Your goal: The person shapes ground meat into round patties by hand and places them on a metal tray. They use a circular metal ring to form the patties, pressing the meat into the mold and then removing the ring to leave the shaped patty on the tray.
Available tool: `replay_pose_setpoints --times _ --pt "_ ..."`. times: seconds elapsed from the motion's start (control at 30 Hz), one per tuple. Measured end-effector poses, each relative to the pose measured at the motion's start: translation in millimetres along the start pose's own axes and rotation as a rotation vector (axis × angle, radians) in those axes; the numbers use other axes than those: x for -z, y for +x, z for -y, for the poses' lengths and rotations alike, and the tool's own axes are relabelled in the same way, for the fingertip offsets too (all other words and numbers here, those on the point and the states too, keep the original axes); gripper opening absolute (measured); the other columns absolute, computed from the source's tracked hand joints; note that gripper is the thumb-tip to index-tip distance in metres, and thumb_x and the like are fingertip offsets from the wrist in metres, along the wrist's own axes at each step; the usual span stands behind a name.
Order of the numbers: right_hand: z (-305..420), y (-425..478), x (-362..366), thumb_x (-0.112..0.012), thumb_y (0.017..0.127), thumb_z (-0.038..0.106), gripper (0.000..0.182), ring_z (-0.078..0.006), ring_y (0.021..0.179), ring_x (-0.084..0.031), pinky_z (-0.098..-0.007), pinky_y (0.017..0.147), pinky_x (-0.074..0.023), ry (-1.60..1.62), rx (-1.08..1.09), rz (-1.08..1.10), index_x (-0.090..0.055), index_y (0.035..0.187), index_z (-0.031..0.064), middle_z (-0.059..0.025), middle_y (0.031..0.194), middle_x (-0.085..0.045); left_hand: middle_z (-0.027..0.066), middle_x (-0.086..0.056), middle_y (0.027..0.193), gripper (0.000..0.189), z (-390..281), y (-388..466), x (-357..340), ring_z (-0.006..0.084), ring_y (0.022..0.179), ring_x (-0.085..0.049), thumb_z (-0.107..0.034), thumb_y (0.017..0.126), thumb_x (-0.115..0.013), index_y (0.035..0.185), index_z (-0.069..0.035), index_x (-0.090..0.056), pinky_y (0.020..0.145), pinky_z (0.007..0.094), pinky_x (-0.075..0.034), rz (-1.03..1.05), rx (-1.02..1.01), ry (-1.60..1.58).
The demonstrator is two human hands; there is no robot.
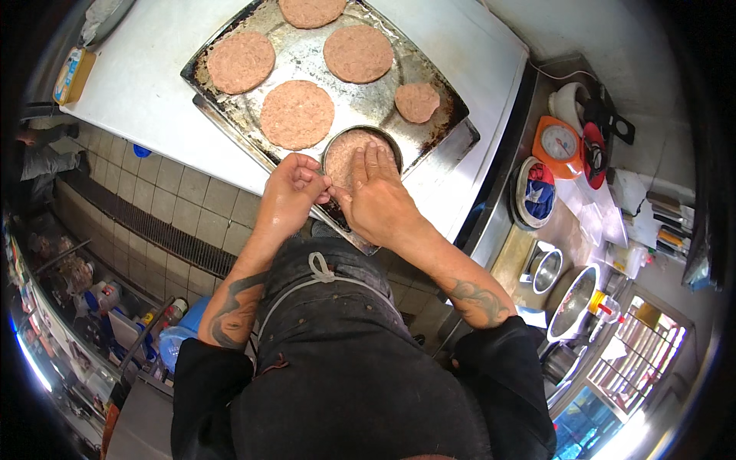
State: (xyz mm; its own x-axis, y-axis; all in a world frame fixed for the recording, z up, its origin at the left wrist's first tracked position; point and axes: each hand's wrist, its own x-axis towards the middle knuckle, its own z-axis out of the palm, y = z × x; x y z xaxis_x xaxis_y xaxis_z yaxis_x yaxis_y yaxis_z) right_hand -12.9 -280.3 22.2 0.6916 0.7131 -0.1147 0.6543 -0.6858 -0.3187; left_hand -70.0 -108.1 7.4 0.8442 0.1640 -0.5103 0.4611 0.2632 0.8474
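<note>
A metal ring mould [397, 145] stands on a worn, scorched baking tray [253, 118] with ground meat [343, 155] inside it. My right hand [376, 192] lies flat on that meat, fingers extended and pressing down within the ring. At the ring's near left side is my left hand [296, 187], its fingers curled and thumb meeting index beside my right thumb. Whether it pinches anything is hidden. Round flat patties lie around the tray, among them one patty [297, 114] just left of the ring and a smaller piece of meat [417, 103] to the right.
The tray rests over another metal tray [454, 146] on a white worktop [155, 112]. A yellow tub [75, 75] sits at the worktop's left corner. Along the right counter are an orange dial scale [556, 146] and metal bowls [572, 305]. Another person's leg [49, 161] shows far left.
</note>
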Motion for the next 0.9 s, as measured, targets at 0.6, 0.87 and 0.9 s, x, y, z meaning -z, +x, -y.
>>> replay_pose_setpoints --times 0.6,0.87,0.9 --pt "4 15 2 -0.047 0.098 0.027 0.07 -0.0596 0.138 -0.035 -0.0525 0.121 -0.0254 -0.061 -0.145 0.168 -0.033 0.138 -0.0292 -0.0495 0.142 -0.037 0.0105 -0.064 0.084 0.025 3 3 1 0.015 0.069 -0.068 0.001 0.091 -0.069 0.11 0.005 -0.053 0.061 0.0262 -0.058 -0.014 -0.025 -0.018" --pt "5 21 0 -0.05 0.096 0.023 0.066 -0.0562 0.137 -0.04 -0.0508 0.12 -0.0298 0.031 -0.108 -0.012 -0.037 0.138 -0.0254 -0.0457 0.14 -0.043 0.0115 -0.064 0.084 0.038 -2 1 -1 0.0151 0.071 -0.068 0.002 0.09 -0.069 0.124 0.005 -0.051 0.062 0.0269 -0.058 0.0 -0.056 0.042" --pt "5 20 -3 -0.05 0.095 0.022 0.065 -0.0557 0.137 -0.041 -0.0509 0.12 -0.03 0.03 -0.111 -0.024 -0.038 0.139 -0.0246 -0.0449 0.141 -0.044 0.0115 -0.064 0.084 0.042 -3 1 0 0.0151 0.071 -0.068 0.002 0.09 -0.069 0.127 0.005 -0.051 0.062 0.027 -0.058 0.004 -0.063 0.052"
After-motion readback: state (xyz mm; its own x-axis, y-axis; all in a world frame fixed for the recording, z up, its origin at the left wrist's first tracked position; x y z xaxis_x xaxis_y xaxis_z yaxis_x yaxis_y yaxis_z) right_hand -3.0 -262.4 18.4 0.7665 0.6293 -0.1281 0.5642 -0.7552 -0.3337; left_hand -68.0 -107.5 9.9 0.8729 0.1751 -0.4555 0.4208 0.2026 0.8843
